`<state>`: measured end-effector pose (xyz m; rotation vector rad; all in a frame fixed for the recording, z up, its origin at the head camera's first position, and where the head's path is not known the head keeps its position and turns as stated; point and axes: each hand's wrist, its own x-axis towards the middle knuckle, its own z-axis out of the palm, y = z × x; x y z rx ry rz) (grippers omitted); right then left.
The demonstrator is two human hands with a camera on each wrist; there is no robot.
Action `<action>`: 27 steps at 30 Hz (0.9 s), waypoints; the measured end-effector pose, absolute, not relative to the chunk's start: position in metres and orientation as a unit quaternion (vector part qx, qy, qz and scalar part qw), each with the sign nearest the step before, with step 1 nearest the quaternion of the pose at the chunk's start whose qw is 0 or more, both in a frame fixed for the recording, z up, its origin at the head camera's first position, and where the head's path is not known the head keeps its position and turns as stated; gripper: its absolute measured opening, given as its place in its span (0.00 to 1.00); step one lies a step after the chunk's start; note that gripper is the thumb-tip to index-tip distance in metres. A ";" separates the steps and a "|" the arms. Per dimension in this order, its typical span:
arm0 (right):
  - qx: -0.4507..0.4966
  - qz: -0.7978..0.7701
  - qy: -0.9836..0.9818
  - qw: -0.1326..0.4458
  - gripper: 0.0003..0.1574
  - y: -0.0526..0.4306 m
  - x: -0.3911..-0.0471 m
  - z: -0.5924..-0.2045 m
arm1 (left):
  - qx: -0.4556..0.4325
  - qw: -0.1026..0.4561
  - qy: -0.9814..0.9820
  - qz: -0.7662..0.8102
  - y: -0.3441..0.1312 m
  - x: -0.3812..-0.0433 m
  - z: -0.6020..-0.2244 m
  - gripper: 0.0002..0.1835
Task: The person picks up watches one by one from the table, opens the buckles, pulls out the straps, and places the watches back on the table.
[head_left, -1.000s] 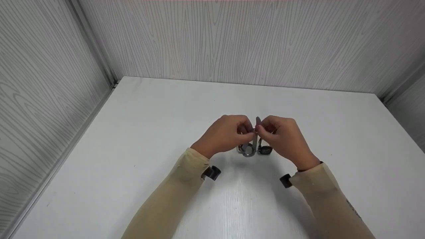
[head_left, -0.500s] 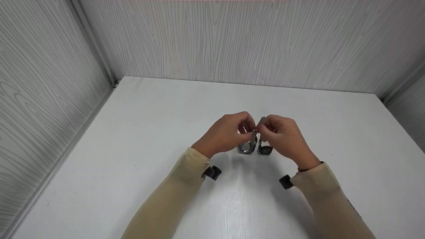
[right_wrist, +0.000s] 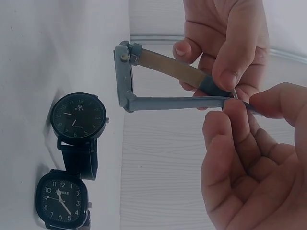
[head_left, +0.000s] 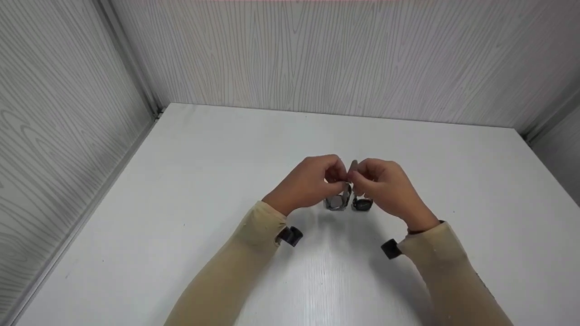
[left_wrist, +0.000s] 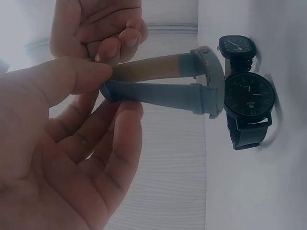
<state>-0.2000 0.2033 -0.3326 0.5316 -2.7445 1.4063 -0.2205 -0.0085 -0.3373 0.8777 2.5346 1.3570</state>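
Both hands work on a wristwatch with a grey-blue strap (right_wrist: 172,103), its tan inner side showing. My left hand (head_left: 308,183) pinches one strap end between thumb and fingers. My right hand (head_left: 383,185) pinches the other end right beside it, with the strap tip (head_left: 353,165) poking up between the hands. The two strap ends overlap at the fingertips, making a loop. Fingers partly hide the buckle. The watch case (right_wrist: 123,76) hangs below the hands, seen edge-on in both wrist views.
Under the hands, a black round-dial watch (right_wrist: 78,117) and a black square-dial watch (right_wrist: 62,199) rest side by side on the white table (head_left: 226,149). Wood-grain panels (head_left: 317,59) stand behind and to the left. A black camera mount (head_left: 290,235) sits on the left wrist.
The strap tip leaned right half a second ago and now stands a little further left between the fingers. The hanging case has shifted slightly. Both hands stay nearly in place.
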 end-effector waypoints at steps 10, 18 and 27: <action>0.166 0.442 -0.881 0.015 0.11 0.203 -0.199 -0.334 | 0.262 0.082 0.838 0.472 -0.007 -0.220 -0.336 0.04; 0.176 0.440 -0.881 0.005 0.12 0.203 -0.200 -0.334 | 0.272 0.081 0.845 0.454 -0.008 -0.220 -0.335 0.04; 0.188 0.451 -0.872 0.003 0.13 0.203 -0.199 -0.333 | 0.276 0.088 0.842 0.455 -0.010 -0.223 -0.336 0.04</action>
